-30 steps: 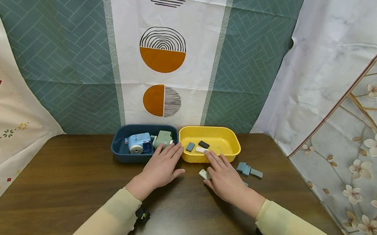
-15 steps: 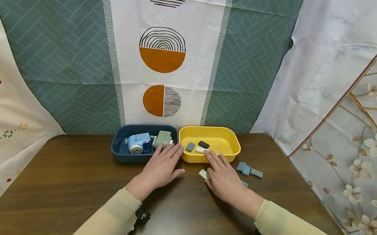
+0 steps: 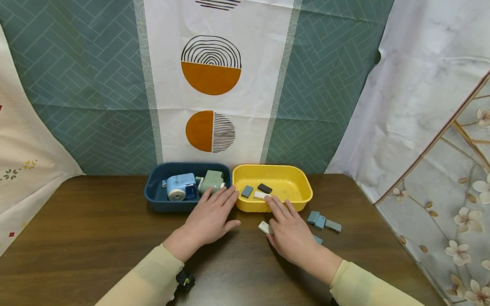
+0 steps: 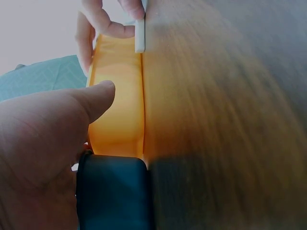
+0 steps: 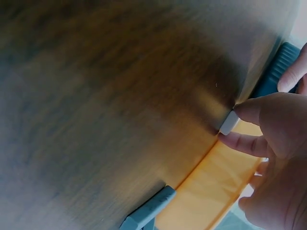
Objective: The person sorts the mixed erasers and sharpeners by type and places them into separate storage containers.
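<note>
My left hand (image 3: pixel 209 217) lies with straight fingers across the near rims of the dark blue bin (image 3: pixel 150 194) and the yellow bin (image 3: pixel 309 189). Its thumb points sideways, holding nothing. My right hand (image 3: pixel 293 236) is by the yellow bin's near side, some fingertips over the rim. Below them, a small white eraser (image 5: pixel 229 123) is pinched between thumb and finger, close to the tabletop. In the yellow bin lie a blue-grey eraser (image 3: pixel 247 191), a black one and another white eraser (image 3: pixel 261 195), partly covered by the right fingertips in the head view.
The blue bin holds a light blue pencil sharpener (image 3: pixel 181 185) and a green one (image 3: pixel 212 178). Several blue-grey erasers (image 3: pixel 320 221) lie right of the yellow bin, with one (image 3: pixel 318 240) partly behind the right hand. A patterned cloth (image 3: pixel 173 70) hangs behind the brown table (image 3: pixel 69 245).
Both hands keep nearly the same place. The right hand and forearm have shifted very slightly left.
</note>
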A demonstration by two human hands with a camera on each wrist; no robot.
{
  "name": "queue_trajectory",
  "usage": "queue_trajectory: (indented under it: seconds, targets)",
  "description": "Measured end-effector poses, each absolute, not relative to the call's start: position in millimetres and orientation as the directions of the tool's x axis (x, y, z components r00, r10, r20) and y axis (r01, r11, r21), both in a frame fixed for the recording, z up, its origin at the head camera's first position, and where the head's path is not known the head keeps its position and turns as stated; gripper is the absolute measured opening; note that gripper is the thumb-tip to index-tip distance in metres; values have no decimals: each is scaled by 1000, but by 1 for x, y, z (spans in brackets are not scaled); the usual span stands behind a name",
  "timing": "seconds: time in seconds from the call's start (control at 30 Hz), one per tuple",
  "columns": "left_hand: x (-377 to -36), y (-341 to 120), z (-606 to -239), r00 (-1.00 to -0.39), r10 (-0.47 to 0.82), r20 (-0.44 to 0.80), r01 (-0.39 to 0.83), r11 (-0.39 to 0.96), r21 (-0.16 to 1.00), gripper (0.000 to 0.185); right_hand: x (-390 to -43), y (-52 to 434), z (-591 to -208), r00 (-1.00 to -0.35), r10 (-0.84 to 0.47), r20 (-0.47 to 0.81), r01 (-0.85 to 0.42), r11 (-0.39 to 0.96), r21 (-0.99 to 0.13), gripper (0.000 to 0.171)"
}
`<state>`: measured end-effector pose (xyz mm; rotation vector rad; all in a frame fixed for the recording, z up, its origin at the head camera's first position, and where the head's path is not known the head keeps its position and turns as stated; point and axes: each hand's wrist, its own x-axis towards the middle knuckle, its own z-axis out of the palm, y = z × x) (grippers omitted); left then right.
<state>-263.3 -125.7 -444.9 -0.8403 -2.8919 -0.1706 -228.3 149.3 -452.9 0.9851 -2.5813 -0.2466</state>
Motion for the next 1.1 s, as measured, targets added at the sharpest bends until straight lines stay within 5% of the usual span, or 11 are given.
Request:
queue_trajectory:
  seconds: [1.1]
  targets:
    - [-263, -127, -446, -839, 524, 145, 537, 840, 73, 84, -231, 152, -450, -646, -684, 339, -638, 727, 253, 22]
